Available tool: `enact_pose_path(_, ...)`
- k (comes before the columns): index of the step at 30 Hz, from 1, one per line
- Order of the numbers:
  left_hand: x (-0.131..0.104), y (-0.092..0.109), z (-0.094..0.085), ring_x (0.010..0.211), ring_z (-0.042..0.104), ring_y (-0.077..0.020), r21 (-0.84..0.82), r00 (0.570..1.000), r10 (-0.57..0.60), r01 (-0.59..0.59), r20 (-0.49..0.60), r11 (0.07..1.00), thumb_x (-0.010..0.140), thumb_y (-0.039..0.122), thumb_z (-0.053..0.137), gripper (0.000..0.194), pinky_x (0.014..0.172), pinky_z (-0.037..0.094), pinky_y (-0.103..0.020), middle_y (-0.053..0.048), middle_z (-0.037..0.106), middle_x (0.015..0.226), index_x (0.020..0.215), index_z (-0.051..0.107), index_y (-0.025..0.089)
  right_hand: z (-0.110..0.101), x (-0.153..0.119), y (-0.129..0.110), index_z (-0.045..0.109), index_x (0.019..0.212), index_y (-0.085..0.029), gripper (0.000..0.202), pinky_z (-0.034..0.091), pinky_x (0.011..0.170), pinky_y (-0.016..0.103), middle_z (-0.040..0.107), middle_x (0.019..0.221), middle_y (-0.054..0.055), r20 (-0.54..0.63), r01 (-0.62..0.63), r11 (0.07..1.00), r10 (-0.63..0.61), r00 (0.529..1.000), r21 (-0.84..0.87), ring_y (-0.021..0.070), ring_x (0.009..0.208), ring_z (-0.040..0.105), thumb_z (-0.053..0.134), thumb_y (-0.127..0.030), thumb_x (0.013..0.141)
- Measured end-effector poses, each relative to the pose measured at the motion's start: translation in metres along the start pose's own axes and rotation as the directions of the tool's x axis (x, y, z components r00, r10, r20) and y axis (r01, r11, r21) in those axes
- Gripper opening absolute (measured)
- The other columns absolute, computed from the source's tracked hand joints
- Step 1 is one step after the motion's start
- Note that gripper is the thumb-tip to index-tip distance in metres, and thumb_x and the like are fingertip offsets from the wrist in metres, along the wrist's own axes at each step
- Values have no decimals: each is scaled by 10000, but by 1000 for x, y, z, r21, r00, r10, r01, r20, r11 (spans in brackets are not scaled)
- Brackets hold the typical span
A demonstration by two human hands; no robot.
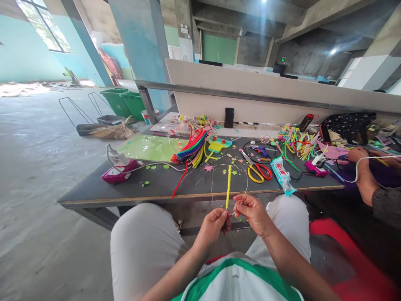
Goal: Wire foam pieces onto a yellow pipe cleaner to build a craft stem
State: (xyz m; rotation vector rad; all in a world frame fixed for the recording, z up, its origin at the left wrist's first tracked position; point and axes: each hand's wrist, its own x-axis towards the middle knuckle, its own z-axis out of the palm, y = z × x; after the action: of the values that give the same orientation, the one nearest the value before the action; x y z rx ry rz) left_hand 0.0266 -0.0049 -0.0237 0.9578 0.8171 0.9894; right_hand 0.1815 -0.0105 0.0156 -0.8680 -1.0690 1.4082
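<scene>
Two hands work just off the near edge of the table (84, 188), above the gap between the person's two knees. The grip of the left hand (216, 220) is closed on the lower end of one yellow stick (229, 188), which stands nearly upright, its top reaching over the table. The grip of the right hand (250, 212), just beside, pinches a thin wire (232, 214) by the stick's foot.

Right of the stick lie one pair of scissors (256, 166), with one yellow and one red handle, and one blue-and-white wrapper (282, 176); beyond the scissors is one blue glue gun (262, 150). Left of the stick, one bundle of coloured pipe cleaners (192, 146) lies farther in, and one red pipe cleaner (179, 180) lies at the near edge. Two magenta power strips sit apart, one left (117, 173), one right (316, 168). One phone (229, 118) stands at the far side. Far left on the floor are two green bins (115, 102). At far right, two hands of a co-worker (360, 161) show.
</scene>
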Motion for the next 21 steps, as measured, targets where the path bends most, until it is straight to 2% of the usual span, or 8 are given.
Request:
enact_pose_path(3, 1, -2, -2, 445, 481, -89, 35, 1000, 10, -10, -21, 999, 722, 506, 651, 374, 424, 346, -201, 20, 554, 513, 709, 564, 143, -2, 0, -1, 646, 963, -202, 217, 473, 659, 275, 661, 695, -14, -42, 30, 997, -33, 999, -69, 124, 589, 610, 684, -274, 762)
enact_pose_path(8, 1, -2, -2, 426, 474, -91, 81, 999, 16, -14, -32, 997, 698, 538, 652, 404, 415, 351, -204, 20, 553, 487, 694, 554, 146, -5, 1, -1, 663, 955, -195, 197, 462, 678, 277, 634, 619, -28, -156, 61, 956, -109, 982, -286, 135, 594, 605, 651, -278, 777)
enact_pose_path(14, -3, -3, 2, 417, 458, -89, 101, 1000, 16, -14, -19, 995, 706, 521, 648, 386, 419, 353, -205, 20, 550, 471, 679, 552, 148, -5, 3, 1, 674, 941, -201, 185, 429, 592, 250, 573, 581, -43, -246, 62, 908, -178, 953, -415, 124, 554, 553, 629, -299, 790)
enact_pose_path(17, -3, -1, 2, 423, 465, -92, 89, 1000, 7, -6, -13, 996, 711, 508, 650, 376, 423, 355, -208, 16, 554, 476, 678, 552, 146, -3, 5, 4, 674, 953, -202, 200, 427, 608, 252, 553, 562, -42, -289, 71, 914, -199, 937, -399, 138, 598, 562, 633, -315, 793)
enact_pose_path(21, -4, 1, 0, 439, 473, -93, 43, 1000, 9, -8, -26, 999, 719, 479, 657, 349, 434, 358, -209, 15, 562, 494, 708, 562, 143, 2, 3, 14, 636, 1074, -220, 290, 425, 610, 249, 626, 709, -15, -219, 102, 980, -139, 966, -169, 107, 579, 522, 607, -353, 818)
